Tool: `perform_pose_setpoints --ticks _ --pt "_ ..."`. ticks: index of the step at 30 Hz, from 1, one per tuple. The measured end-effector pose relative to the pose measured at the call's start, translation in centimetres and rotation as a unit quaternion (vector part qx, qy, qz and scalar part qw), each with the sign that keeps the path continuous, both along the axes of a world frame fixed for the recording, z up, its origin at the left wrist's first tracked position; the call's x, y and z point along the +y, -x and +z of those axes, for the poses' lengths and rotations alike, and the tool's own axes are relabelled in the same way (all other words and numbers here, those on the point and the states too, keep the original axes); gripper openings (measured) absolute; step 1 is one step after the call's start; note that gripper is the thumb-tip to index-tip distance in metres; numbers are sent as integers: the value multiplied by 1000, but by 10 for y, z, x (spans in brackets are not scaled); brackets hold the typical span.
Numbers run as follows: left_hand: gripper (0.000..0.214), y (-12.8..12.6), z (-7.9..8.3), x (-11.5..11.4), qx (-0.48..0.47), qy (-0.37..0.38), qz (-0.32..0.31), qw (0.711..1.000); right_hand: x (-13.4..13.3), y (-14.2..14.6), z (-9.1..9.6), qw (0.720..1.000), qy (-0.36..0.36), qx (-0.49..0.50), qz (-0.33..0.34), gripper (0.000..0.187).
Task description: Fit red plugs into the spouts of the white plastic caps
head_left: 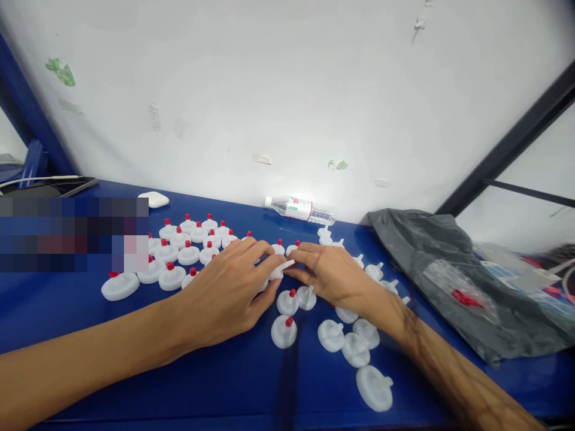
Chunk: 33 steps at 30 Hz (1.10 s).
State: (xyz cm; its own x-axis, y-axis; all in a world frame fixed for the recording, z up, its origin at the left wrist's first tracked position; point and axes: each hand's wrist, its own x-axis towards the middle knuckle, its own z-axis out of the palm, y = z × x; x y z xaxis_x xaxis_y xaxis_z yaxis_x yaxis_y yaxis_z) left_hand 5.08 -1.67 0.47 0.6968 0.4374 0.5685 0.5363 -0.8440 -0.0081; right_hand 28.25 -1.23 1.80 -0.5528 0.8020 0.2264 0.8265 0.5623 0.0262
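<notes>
My left hand (236, 278) grips a white nozzle lid (278, 272) between thumb and fingers, its bare spout tilted up to the right. At that spout's tip, the fingers of my right hand (335, 275) are pinched together; what they hold, if anything, is hidden. Below my hands sit a white lid with a red tip (284, 332) and another red-tipped lid (287, 303). Beside them lies an untipped lid (306, 297). Several more untipped lids, one a nozzle lid at the front right (374, 388), lie around my right forearm.
Several red-tipped lids (188, 254) stand in a group at the left on the blue table (202, 383). A clear bottle (300, 209) lies against the white wall. On the right, a dark grey plastic bag (417, 263) carries a clear bag with red pieces (467, 298).
</notes>
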Motion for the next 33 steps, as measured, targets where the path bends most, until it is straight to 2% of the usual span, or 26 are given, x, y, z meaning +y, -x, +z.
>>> perform_pose_setpoints --ticks 6,12,20,25,30,33 --pt "26 0 0 -1 10 2 2 1000 -5 -2 10 996 -26 -40 -75 32" --pt "27 0 1 -1 9 -16 1 1000 0 -4 6 992 18 -63 -112 32" --pt "26 0 1 -2 17 -5 0 1000 -3 -3 9 995 27 -29 -89 24" --pt "26 -1 1 -2 17 4 0 1000 1 -5 5 997 40 -6 -65 6" --pt "26 -2 1 -3 17 7 2 1000 6 -15 5 995 81 48 -33 6" --pt "26 -2 1 -2 15 12 0 1000 8 -23 6 988 131 80 -16 10"
